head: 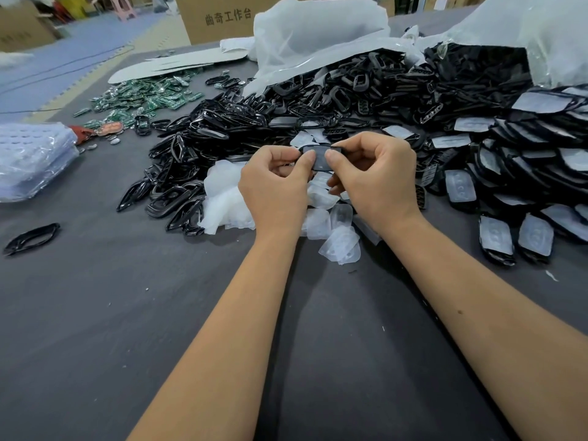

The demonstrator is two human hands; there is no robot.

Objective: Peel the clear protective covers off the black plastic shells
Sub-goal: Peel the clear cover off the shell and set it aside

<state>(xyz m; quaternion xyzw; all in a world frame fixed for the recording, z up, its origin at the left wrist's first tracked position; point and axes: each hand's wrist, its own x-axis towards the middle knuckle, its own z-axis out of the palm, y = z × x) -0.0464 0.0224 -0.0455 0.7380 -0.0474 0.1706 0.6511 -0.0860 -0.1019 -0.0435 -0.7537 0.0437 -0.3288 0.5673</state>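
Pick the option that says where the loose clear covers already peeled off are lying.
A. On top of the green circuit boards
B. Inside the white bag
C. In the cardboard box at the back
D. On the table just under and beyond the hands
D: the peeled clear covers lie heaped on the grey table right beneath the left hand and right hand, which hold a black shell.

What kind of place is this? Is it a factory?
Probably a small factory or assembly workshop. A huge heap of black plastic shells covers the table, green circuit boards lie piled beyond, and cardboard cartons stand behind.
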